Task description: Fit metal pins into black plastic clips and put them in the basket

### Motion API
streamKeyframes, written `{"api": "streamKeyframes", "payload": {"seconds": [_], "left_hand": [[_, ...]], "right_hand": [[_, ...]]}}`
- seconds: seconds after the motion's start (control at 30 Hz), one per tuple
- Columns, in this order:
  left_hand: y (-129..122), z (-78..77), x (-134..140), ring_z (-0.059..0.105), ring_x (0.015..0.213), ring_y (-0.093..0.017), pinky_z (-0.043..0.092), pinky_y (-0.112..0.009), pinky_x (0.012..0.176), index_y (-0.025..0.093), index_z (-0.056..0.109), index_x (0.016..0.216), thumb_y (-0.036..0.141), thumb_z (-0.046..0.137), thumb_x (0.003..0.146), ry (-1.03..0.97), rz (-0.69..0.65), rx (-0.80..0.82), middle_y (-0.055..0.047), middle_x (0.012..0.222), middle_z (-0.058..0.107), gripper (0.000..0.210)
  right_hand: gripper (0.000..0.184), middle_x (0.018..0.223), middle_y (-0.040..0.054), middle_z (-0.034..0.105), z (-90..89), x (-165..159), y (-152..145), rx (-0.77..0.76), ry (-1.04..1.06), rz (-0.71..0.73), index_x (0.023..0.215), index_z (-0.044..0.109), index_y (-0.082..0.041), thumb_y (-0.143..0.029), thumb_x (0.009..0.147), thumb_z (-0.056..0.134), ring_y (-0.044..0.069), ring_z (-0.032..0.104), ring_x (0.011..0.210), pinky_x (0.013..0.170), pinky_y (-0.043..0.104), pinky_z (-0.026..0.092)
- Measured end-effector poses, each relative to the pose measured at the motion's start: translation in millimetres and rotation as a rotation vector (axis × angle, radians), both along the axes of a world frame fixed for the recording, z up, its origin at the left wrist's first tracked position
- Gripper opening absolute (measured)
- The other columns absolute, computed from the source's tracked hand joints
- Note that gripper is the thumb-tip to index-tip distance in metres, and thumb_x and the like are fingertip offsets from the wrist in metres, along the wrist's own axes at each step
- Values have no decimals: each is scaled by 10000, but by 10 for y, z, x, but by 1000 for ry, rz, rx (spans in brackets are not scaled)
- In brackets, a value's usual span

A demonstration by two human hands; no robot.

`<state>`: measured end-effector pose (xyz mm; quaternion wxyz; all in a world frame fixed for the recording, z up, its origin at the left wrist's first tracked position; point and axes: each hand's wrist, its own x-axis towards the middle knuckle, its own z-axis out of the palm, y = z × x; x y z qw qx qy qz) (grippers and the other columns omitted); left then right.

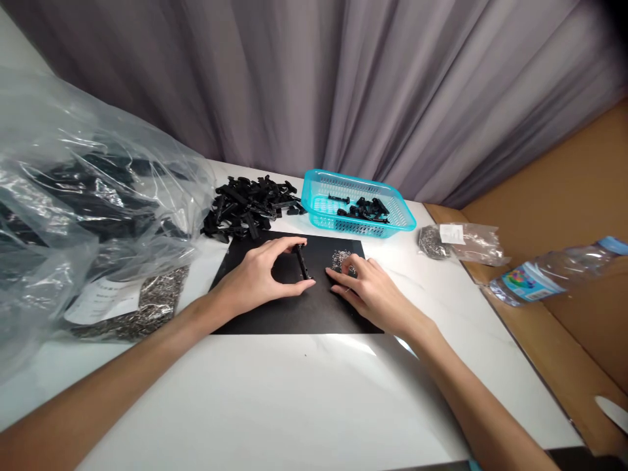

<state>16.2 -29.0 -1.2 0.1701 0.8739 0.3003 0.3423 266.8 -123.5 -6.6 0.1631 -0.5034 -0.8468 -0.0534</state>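
My left hand [262, 275] grips a slim black plastic part [301, 263] by its two ends, thumb at the near end and fingers at the far end. The part is held over a black mat [289, 311]. To the right, my right hand [360, 284] is low over the mat beside a small heap of tiny silvery metal pieces [341, 259]. Its thumb and forefinger tips are apart, and nothing shows between them. The hand partly covers the heap, so contact with single pieces is hidden.
Behind the mat are a pile of black plastic parts [245, 203] and a blue basket [360, 226] holding several more. Big clear bags [112, 196] and a bag of metal pieces [159, 294] stand left. A small bag [434, 242] and plastic bottle [569, 265] lie right.
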Motion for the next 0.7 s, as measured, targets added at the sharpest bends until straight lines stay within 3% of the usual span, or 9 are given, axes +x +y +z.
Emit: {"api": "streamKeyframes", "payload": {"seconds": [0.3, 0.53, 0.7], "left_hand": [[8, 6, 0, 716, 1111, -238, 567, -360, 1039, 216, 620, 1324, 446, 846, 774, -2, 7, 22, -46, 1257, 731, 637], [24, -20, 5, 720, 1097, -235, 566, -359, 1045, 219, 624, 1324, 469, 847, 770, 6, 7, 11, -44, 1237, 739, 647], [23, -18, 7, 716, 1107, -245, 570, -380, 1045, 233, 618, 1327, 497, 829, 778, 11, 12, -4, -45, 1247, 735, 645]], "right_hand": [[403, 1174, 148, 604, -58, 37, 35, 10, 36, -17, 1419, 622, -198, -356, 1065, 514, 292, 619, 1024, 857, 468, 543], [325, 1170, 133, 593, -116, 60, 87, 36, 232, -56, 1343, 660, -217, -311, 1052, 549, 248, 628, 952, 846, 453, 563], [391, 1214, 150, 591, -127, 69, 93, 15, 113, 0, 1409, 632, -227, -374, 1061, 534, 290, 618, 1088, 898, 482, 540]]}}
